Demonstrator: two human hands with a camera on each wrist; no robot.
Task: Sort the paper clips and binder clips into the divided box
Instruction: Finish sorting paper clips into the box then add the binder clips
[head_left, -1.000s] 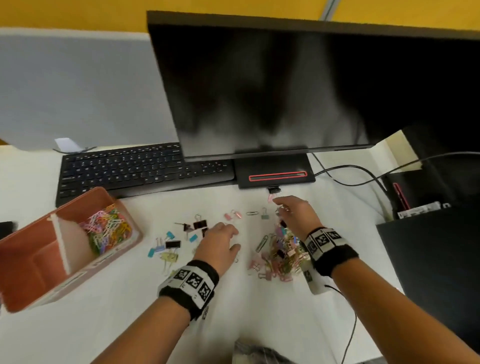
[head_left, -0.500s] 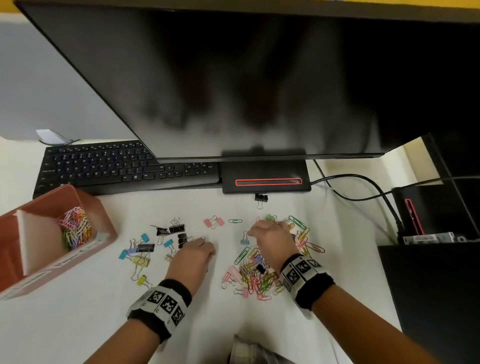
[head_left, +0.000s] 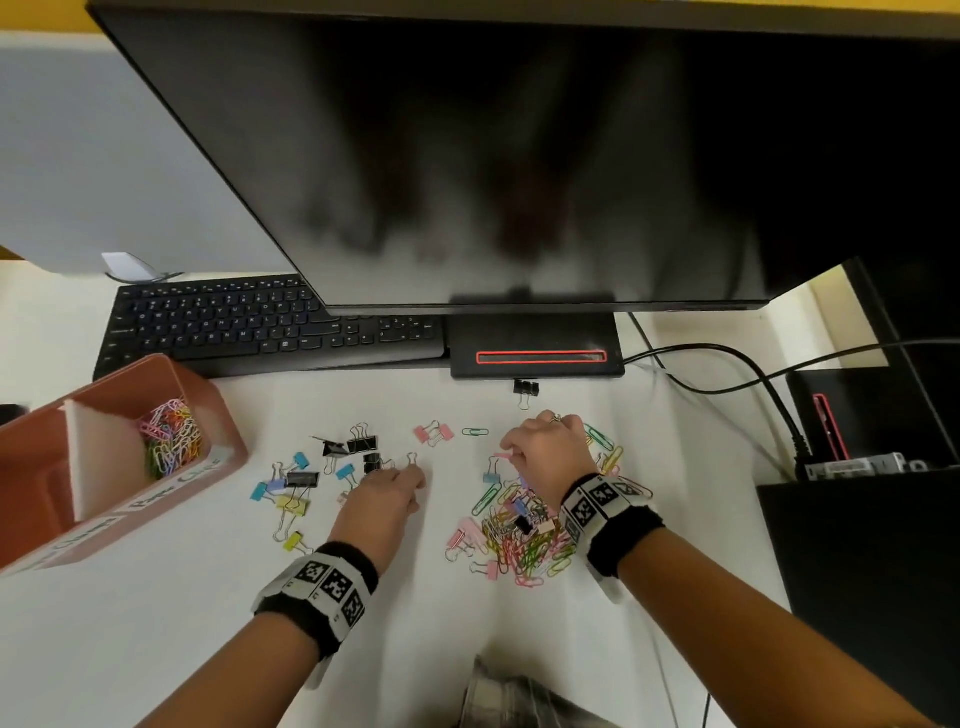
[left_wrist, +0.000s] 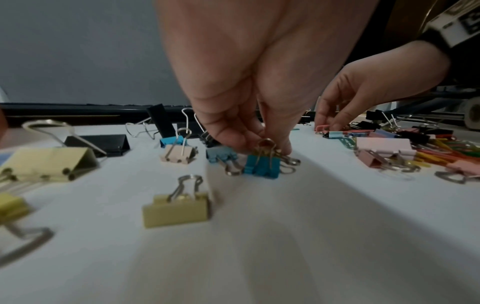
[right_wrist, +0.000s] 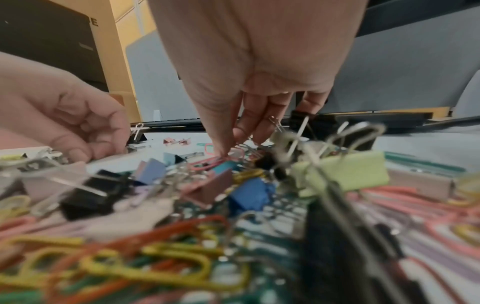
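Note:
The terracotta divided box (head_left: 156, 499) sits at the left, and its far compartment holds coloured paper clips (head_left: 171, 441). Loose binder clips (head_left: 311, 478) lie scattered in the middle of the white desk. My left hand (head_left: 410, 470) (left_wrist: 267, 148) is among them and pinches the wire handle of a blue binder clip (left_wrist: 262, 168) that rests on the desk. A mixed pile of paper clips and binder clips (head_left: 519, 535) lies to the right. At its far edge my right hand (head_left: 511, 452) (right_wrist: 226, 152) pinches a pink paper clip (right_wrist: 207, 163).
A black keyboard (head_left: 260, 327), a large monitor (head_left: 467, 156) and its stand base (head_left: 535, 353) close off the back. One black binder clip (head_left: 524, 388) lies by the base. Cables (head_left: 727, 364) and a black case (head_left: 857, 545) stand at the right.
My right hand has drawn back from near the monitor stand to the far edge of the pile and taken a clip. The left hand has stayed among the binder clips. The view has tilted down.

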